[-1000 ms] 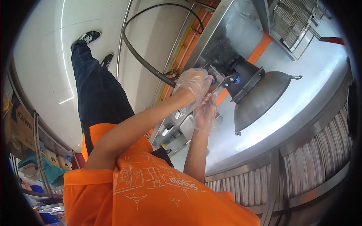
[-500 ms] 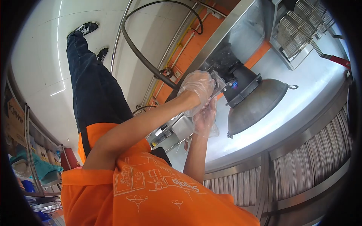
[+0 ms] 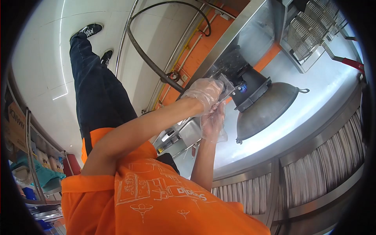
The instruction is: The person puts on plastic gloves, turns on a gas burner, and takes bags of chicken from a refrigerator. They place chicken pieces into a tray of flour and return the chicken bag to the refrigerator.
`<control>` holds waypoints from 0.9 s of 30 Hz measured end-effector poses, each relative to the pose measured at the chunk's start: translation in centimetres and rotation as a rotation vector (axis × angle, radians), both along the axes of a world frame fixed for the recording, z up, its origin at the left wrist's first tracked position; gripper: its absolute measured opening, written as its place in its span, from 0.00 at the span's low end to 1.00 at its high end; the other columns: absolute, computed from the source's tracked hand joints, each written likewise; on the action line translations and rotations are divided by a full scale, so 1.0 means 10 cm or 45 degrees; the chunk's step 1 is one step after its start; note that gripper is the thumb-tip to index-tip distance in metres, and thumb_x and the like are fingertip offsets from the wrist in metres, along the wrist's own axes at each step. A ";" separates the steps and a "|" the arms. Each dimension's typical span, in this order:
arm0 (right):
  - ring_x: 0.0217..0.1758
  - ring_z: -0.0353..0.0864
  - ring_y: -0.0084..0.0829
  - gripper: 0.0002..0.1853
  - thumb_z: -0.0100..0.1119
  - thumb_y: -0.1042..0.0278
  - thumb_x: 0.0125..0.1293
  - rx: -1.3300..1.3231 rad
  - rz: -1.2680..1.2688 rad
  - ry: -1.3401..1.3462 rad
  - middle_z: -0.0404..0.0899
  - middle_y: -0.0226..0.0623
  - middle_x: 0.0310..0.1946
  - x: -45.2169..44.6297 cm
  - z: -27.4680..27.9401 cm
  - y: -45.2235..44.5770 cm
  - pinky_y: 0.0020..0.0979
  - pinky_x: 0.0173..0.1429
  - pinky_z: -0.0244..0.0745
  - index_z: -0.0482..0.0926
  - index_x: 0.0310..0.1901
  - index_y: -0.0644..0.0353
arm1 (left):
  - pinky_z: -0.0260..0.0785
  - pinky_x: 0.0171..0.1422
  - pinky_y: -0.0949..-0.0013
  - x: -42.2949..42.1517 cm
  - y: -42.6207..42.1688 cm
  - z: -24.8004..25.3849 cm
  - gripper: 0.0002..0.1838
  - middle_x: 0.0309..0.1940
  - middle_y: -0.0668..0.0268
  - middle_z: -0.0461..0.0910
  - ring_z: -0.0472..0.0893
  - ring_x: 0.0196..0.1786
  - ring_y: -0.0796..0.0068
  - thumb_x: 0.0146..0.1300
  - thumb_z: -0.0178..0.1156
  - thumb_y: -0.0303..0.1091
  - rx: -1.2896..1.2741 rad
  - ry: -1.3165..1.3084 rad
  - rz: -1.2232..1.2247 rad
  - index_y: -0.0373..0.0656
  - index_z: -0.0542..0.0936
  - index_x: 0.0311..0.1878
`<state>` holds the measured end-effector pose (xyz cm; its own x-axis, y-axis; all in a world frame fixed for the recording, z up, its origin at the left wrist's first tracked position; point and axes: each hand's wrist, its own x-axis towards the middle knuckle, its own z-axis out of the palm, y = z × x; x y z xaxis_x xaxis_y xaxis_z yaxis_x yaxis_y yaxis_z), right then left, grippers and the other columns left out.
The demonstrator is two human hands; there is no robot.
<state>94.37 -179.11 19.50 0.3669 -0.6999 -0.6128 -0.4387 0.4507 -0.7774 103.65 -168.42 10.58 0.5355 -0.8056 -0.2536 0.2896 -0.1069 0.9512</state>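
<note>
My left hand (image 3: 204,92), in a loose clear plastic glove, is closed around the near side of a small see-through rectangular piece (image 3: 227,87) that looks like a plastic box. Just below it in the picture, my right hand (image 3: 213,120) is gloved too, its curled fingers pressed against the piece's lower end. What the piece contains, if anything, cannot be made out. Right behind both hands stands a black burner stand (image 3: 250,84) with a blue glow in its side. A dark wok (image 3: 270,111) with loop handles rests on that stand.
Wire fry baskets (image 3: 307,35), one with a red handle (image 3: 352,64), sit at the upper right. A black hose (image 3: 147,58) loops beside the steel stove edge (image 3: 231,37). Slatted hood filters (image 3: 325,172) line the lower right. Shelves with a cardboard box (image 3: 16,125) stand at left.
My left hand has shifted slightly down in the picture, and its forearm has dropped a little. The clear piece and my right hand stay nearly where they were.
</note>
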 end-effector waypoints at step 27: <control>0.28 0.80 0.15 0.05 0.56 0.65 0.73 -0.007 0.041 -0.001 0.80 0.27 0.29 0.00 -0.04 0.00 0.14 0.30 0.80 0.76 0.45 0.54 | 0.77 0.51 0.58 -0.02 -0.03 -0.11 0.14 0.39 0.51 0.84 0.85 0.46 0.54 0.69 0.51 0.36 -0.063 -0.180 0.024 0.36 0.80 0.45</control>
<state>94.39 -179.06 19.06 0.3899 -0.6910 -0.6087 -0.4527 0.4317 -0.7802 103.48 -168.72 9.50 0.5783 -0.8047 -0.1346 0.1539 -0.0544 0.9866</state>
